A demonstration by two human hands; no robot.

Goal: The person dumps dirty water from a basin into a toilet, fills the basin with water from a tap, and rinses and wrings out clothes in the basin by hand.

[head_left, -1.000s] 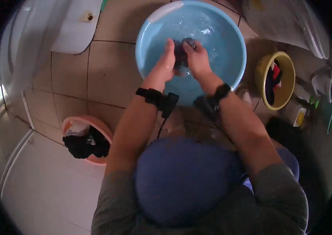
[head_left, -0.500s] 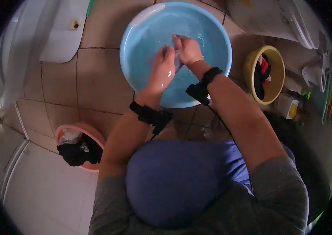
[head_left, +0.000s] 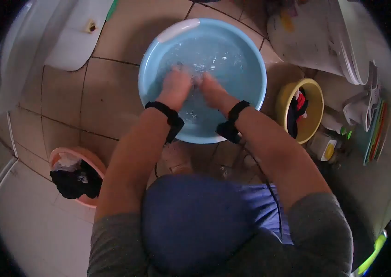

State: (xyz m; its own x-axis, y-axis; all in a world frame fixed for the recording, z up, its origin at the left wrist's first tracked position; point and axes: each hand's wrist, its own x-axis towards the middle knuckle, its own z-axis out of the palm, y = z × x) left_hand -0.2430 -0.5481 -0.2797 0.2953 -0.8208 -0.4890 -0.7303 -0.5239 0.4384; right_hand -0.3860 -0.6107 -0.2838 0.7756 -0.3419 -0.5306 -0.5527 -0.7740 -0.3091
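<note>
A large light-blue basin (head_left: 145,92) of water stands on the tiled floor before me. My left hand (head_left: 177,87) and my right hand (head_left: 211,90) are both low in it, close together at the water. Motion smears the fingers, but both hands look curled inward. Something small and greyish shows between them; its kind cannot be made out. Ripples and bright splashes spread over the water (head_left: 218,55) beyond the hands. A black strap with a small device sits on each wrist.
To the right stands a yellow basin (head_left: 314,111) with dark, red and white clothes. An orange basin (head_left: 91,159) with black and white clothes is at lower left. A large pale bucket (head_left: 311,44) stands at upper right, near a small container with a yellow label (head_left: 328,150).
My hands were pressed together above the water around something pale; now they are lower at the water, slightly apart and blurred. More splashes show. The whole view has shifted a little.
</note>
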